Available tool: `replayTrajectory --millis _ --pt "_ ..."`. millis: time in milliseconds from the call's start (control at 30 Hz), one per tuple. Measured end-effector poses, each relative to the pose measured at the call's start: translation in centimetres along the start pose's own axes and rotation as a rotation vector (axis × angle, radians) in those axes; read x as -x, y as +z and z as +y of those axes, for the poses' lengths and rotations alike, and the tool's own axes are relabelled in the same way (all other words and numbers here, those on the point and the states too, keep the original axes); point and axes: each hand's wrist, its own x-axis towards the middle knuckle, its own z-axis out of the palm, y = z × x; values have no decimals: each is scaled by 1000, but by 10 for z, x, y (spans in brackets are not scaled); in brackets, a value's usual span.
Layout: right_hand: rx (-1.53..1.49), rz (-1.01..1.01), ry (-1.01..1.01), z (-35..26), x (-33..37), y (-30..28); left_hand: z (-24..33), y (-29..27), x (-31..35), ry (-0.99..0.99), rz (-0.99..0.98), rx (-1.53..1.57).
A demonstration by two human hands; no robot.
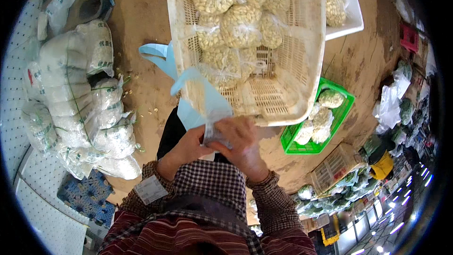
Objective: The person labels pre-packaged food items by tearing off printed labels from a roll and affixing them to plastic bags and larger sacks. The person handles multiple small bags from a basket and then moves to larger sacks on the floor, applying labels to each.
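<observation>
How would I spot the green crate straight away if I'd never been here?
Find the large off-white basket of tied clear bags at the top centre. By its lower right corner, slanted, sits a smaller crate holding pale bundles. Its bright green sides set it apart from the off-white basket and the white box higher up.

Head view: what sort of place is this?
Probably a produce packing or wholesale area: a cream slatted crate holds tied clear bags of pale, clove-like pieces, a green crate holds more pale produce, and white plastic-wrapped bundles are piled at left.
</observation>
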Motion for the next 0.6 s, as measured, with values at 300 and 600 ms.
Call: replayTrajectory --millis 300,600 --pt "-883 -299 806 62 -65 38 -7 -79 -10 -75 -139 -14" --pt "548 291 -638 166 -304 113 -48 -127 -14 -73 64 555"
